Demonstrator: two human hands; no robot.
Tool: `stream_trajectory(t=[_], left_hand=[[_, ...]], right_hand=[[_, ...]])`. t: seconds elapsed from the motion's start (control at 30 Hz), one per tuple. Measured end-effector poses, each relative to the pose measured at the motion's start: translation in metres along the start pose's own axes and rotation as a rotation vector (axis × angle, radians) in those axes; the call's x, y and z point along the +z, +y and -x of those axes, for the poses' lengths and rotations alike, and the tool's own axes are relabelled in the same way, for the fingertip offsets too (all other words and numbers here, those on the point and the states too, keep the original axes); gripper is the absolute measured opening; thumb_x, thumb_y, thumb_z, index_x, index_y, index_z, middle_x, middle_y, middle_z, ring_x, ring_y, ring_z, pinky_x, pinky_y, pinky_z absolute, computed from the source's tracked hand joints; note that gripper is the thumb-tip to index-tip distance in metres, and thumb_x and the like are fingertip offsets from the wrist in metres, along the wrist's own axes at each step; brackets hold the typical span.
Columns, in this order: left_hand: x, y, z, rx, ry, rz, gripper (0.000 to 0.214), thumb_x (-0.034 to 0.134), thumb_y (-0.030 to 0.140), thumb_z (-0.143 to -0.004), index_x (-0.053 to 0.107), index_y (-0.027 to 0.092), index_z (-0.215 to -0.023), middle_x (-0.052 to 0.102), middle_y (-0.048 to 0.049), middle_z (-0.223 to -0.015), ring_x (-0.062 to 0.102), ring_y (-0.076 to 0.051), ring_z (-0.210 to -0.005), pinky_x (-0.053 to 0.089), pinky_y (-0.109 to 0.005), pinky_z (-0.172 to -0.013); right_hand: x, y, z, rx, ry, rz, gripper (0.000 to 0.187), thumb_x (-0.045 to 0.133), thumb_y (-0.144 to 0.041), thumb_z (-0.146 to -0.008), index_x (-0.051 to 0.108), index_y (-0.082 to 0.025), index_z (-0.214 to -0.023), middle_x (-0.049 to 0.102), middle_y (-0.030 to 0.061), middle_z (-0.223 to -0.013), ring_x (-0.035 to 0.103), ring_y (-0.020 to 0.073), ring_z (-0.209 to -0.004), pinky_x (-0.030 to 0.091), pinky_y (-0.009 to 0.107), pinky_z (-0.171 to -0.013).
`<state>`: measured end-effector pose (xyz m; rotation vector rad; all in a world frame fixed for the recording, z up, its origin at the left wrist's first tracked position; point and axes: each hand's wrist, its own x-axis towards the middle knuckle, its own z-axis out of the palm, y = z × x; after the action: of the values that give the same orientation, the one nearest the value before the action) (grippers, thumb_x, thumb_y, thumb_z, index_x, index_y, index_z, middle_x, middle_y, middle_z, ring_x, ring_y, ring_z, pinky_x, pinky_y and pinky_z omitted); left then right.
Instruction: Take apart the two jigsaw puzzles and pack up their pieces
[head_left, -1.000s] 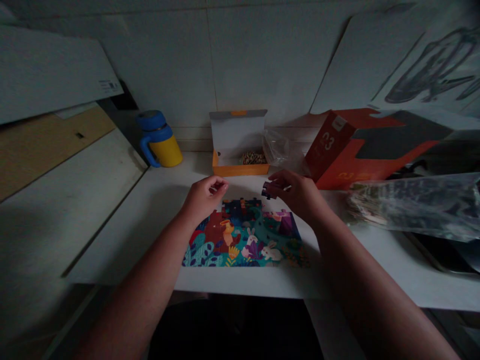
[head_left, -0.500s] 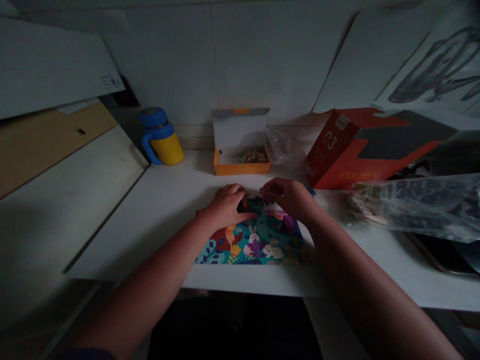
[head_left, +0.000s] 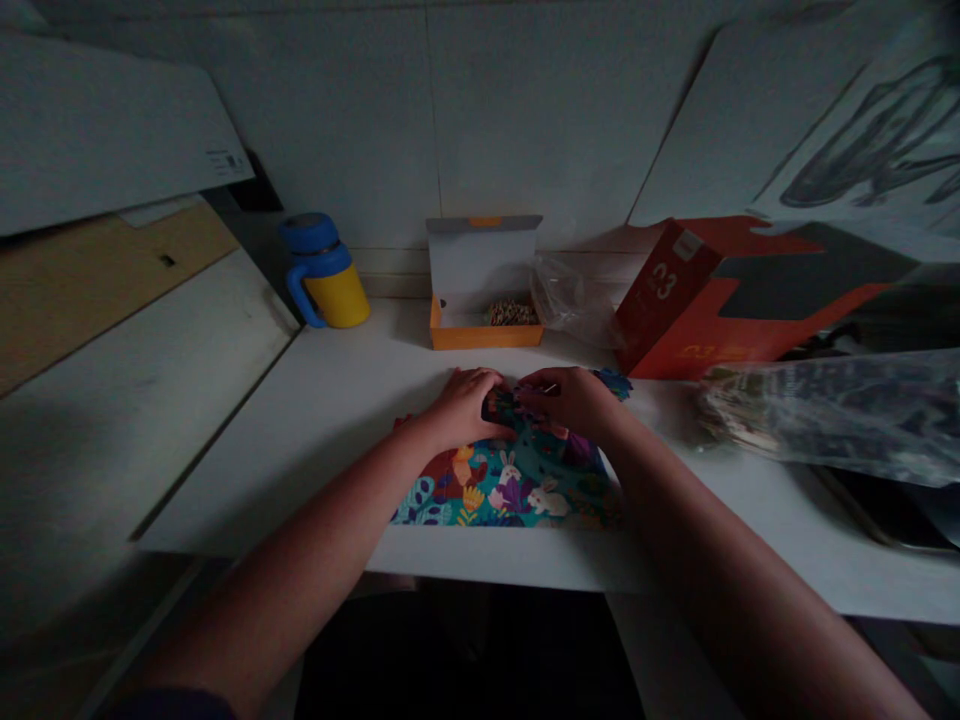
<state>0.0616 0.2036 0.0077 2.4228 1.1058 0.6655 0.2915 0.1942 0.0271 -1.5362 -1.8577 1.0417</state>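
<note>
A colourful jigsaw puzzle [head_left: 517, 490] with rabbits and plants lies on the white table [head_left: 337, 400] near its front edge. Both hands meet at the puzzle's far edge. My left hand [head_left: 465, 405] rests on the top left part, fingers lying down on the pieces. My right hand [head_left: 571, 400] sits just beside it, fingertips pinched on a dark puzzle piece [head_left: 501, 405] pressed against the puzzle. A few loose blue pieces [head_left: 615, 382] lie just behind my right hand.
A small open orange box [head_left: 484, 338] holding puzzle pieces stands at the back. To its left is a blue and yellow mug [head_left: 330, 275]. A large red box [head_left: 720, 300] and plastic bags [head_left: 825, 410] crowd the right side. Boards lean at the left.
My right hand carried the piece down from the air onto the puzzle's top edge. My left hand came over from the left and settled on the puzzle beside it.
</note>
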Motion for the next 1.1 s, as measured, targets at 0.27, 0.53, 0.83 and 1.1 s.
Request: stream_trajectory(t=[0.27, 0.53, 0.83, 1.1], left_hand=[[-0.005, 0.002, 0.004, 0.000, -0.028, 0.070, 0.056, 0.093, 0.037, -0.069, 0.062, 0.025, -0.114, 0.071, -0.0062, -0.121, 0.061, -0.032, -0.118, 0.036, -0.050, -0.112], [-0.004, -0.006, 0.005, -0.056, 0.064, 0.183, 0.034, 0.071, 0.020, -0.087, 0.065, 0.021, -0.120, 0.071, -0.0082, -0.122, 0.065, -0.025, -0.115, 0.048, -0.040, -0.103], [0.000, -0.015, 0.002, -0.161, 0.044, 0.495, 0.019, 0.064, 0.023, -0.093, 0.069, 0.017, -0.110, 0.076, -0.0086, -0.110, 0.070, -0.021, -0.103, 0.053, -0.035, -0.095], [-0.003, -0.019, 0.002, -0.264, 0.096, 0.748, 0.024, 0.067, 0.031, -0.092, 0.069, 0.014, -0.110, 0.077, -0.0093, -0.101, 0.072, -0.020, -0.093, 0.054, -0.033, -0.088]], right_hand=[[0.006, 0.000, -0.001, -0.067, 0.078, 0.088, 0.031, 0.078, -0.045, -0.080, 0.079, -0.021, -0.100, 0.073, 0.0015, -0.068, 0.056, 0.0125, -0.044, 0.036, 0.023, -0.042], [0.001, -0.010, 0.007, -0.034, -0.008, -0.035, 0.026, 0.076, -0.042, -0.080, 0.072, -0.021, -0.094, 0.069, -0.0012, -0.064, 0.052, 0.0114, -0.041, 0.035, 0.023, -0.039], [-0.007, -0.001, 0.003, -0.066, 0.050, -0.142, 0.024, 0.080, -0.043, -0.077, 0.074, -0.023, -0.089, 0.074, 0.0015, -0.075, 0.063, 0.0154, -0.061, 0.043, 0.024, -0.050], [0.002, 0.000, 0.001, -0.024, -0.045, -0.400, 0.035, 0.080, -0.051, -0.078, 0.069, -0.022, -0.094, 0.074, 0.0025, -0.080, 0.063, 0.0149, -0.061, 0.044, 0.024, -0.049]])
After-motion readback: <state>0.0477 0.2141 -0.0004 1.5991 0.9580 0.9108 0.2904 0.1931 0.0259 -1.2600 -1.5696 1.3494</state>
